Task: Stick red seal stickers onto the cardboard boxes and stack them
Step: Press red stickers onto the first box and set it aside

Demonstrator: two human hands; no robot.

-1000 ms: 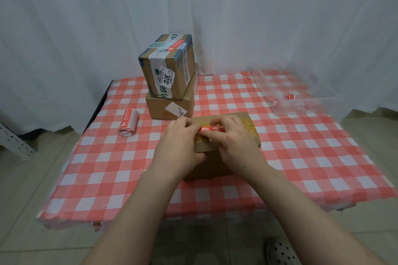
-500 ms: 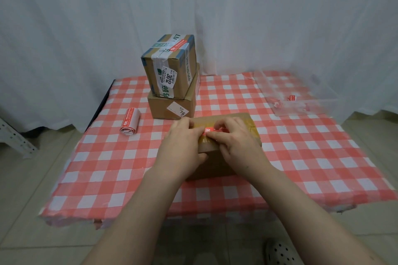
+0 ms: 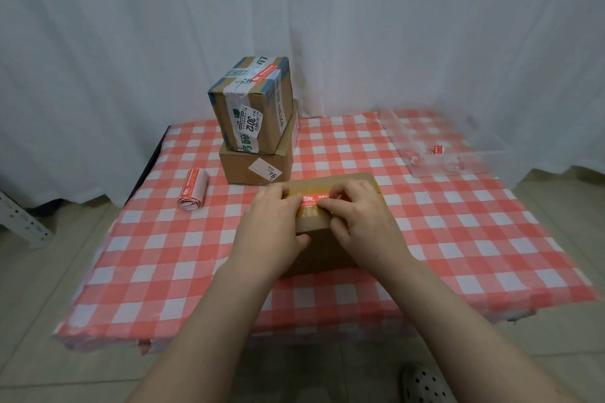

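I am on the sticking step: the red seal sticker (image 3: 310, 199) lies across the taped top seam of the flat brown cardboard box (image 3: 330, 182) in front of me. My left hand (image 3: 273, 222) grips the box's left end, fingers over the top and thumb on the near face, while my right hand (image 3: 365, 222) holds nothing, its bent fingertips pressing the sticker down. Next, I judge, comes a firm rub along its length, then a two-handed lift onto the two stacked cardboard boxes (image 3: 253, 114) just behind, set square so the pile does not tip.
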